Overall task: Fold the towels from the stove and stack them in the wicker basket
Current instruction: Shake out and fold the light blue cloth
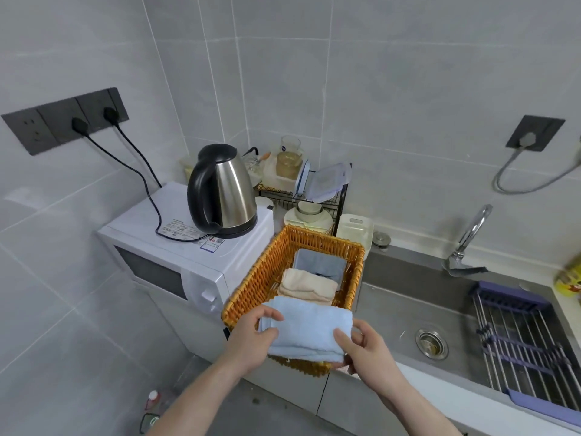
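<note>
Sink (408, 297): steel basin, right of the right hand; drain near the hand, purple-framed rack across the far right side, tap beyond.

Microwave (176, 247): white, beyond and left of the left hand; steel kettle (226, 190) on top, cord trailing to the wall sockets.

Dish rack (314, 190): black wire, well beyond both hands, behind the basket; holding lids, bowls, a jar.

Wicker basket (261, 275): orange-brown, rectangular, just beyond both hands, on the table between microwave and sink. Contents: folded cream towel (306, 286) in the middle, folded grey-blue towel (320, 265) at the far end, side by side rather than piled.

Light blue towel (309, 328): folded to a thick rectangle, held between both hands over the basket's near rim, overlapping the near edge. Judged light, soft, limp, non-slip terry; no breakage risk, but layers likely to slide apart or flop open if gripped by one corner only. Best hold judged at the two short ends, thumb above and fingers below, pinching all layers together; lowering flat into the near gap in front of the cream towel.

Left hand (254, 338): gripping the towel's left end, thumb on top, fingers curled round the edge.

Right hand (361, 344): pinching the towel's right end, thumb over the top layer, fingers beneath.

Something pink under the right hand: too hidden to identify.
</note>
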{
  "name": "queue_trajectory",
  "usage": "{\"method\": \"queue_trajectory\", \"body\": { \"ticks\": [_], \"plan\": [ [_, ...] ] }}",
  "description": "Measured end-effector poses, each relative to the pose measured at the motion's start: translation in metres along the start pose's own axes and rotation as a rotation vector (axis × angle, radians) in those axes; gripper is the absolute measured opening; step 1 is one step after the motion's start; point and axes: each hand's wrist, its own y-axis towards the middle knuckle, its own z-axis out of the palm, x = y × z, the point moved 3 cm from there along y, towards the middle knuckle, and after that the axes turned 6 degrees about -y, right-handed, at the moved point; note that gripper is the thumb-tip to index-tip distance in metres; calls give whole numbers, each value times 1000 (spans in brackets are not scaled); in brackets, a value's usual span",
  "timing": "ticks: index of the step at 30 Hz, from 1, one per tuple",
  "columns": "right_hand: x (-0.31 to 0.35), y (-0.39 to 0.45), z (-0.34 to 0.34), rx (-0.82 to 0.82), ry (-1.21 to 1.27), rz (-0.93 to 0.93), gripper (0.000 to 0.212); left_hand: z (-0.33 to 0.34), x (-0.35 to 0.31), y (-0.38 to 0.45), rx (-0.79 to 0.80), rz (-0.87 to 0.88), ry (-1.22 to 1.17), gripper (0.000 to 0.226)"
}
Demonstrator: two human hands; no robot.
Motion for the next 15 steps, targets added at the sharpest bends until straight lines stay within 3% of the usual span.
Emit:
{"method": "queue_trajectory", "body": {
  "ticks": [7,15],
  "plan": [
    [-4,85,18,30,-115,58,42,-7,16,76,21,-114,124,22],
    [-16,139,45,-14,-153,180,31,4,46,150,171,-227,167,24]
  ]
}}
